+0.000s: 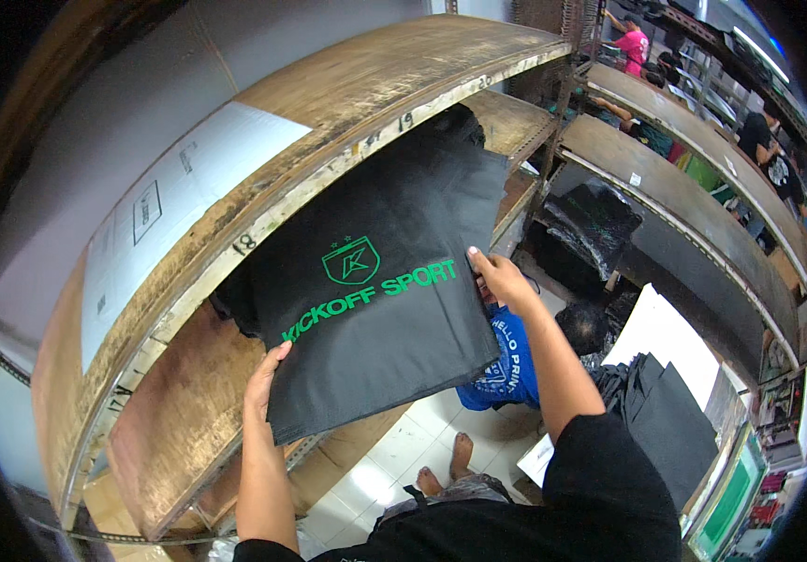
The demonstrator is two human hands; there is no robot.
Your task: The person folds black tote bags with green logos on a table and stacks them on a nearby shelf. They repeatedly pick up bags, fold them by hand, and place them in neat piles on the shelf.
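Note:
A stack of flat black bags or fabric sheets (380, 342) with a green shield emblem and lettering spans the space between my hands. My left hand (261, 382) grips its left edge, thumb on top. At the right edge my right hand (502, 279) pinches it, thumb on the upper face and fingers underneath. The far part of the stack reaches beneath the upper board (422, 61) of a wooden shelf rack, where more dark material shows. Whether it rests on a shelf there is hidden.
A white paper sheet (183, 201) lies on the upper board. A person in a blue shirt (506, 361) is low beyond my right hand. More black pieces (661, 407) lie at the right, beside a green-framed screen (736, 492). Another rack (666, 201) and several people stand behind.

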